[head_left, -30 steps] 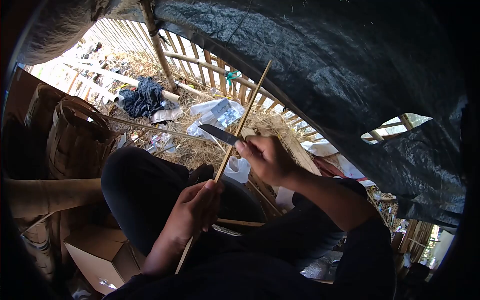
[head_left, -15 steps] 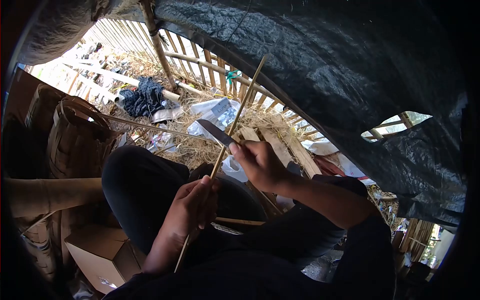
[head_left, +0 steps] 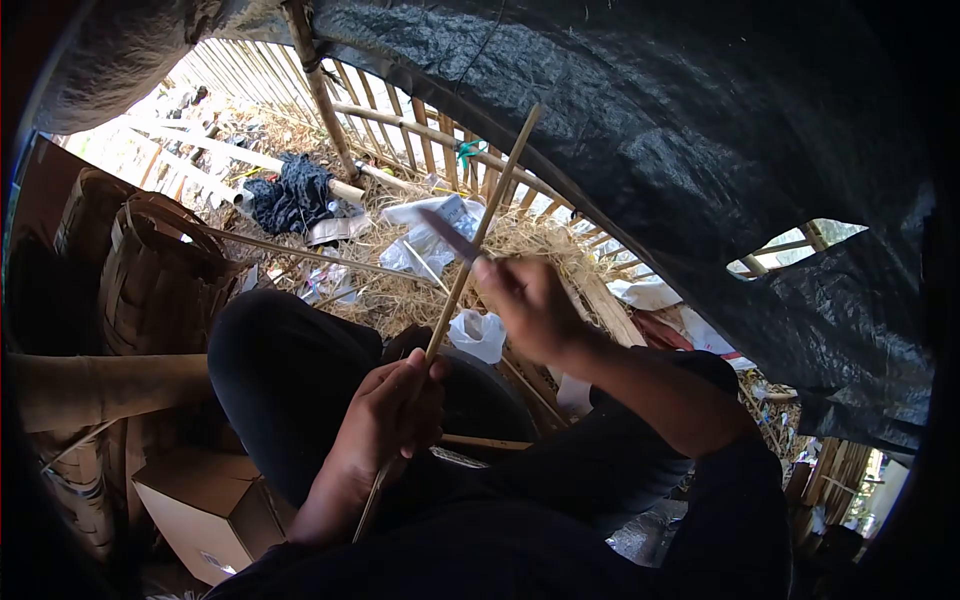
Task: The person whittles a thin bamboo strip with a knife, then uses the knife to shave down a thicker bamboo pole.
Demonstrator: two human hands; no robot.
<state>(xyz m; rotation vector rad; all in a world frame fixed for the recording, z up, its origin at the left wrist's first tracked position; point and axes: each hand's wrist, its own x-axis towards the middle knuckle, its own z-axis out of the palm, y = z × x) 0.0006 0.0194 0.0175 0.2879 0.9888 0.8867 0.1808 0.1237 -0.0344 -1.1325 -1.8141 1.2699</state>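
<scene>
Stick: A long, thin stick (head_left: 443, 322) slants across a seated person's lap, its long axis running from lower left, near the body, to upper right, where the tip stands out against a black tarp (head_left: 650, 130).
Left hand: The fingers of the left hand (head_left: 388, 412) are wrapped around the lower part of the stick, thumb laid along it.
Right hand: Farther up, the right hand (head_left: 532, 312) grips a knife (head_left: 447, 234), fingers closed around a handle mostly hidden from view.
Crossing: The blade, blurred, points to the upper left and lies across the stick just beside the right thumb; whether its edge bites cannot be told. The right hand is nearer the stick's tip, the left nearer its lower end.
Ground: Beyond the knees, a white plastic bag (head_left: 477, 336) rests near strewn straw (head_left: 545, 238).
Left side: A cardboard box (head_left: 190, 518) stands beside the person.
</scene>
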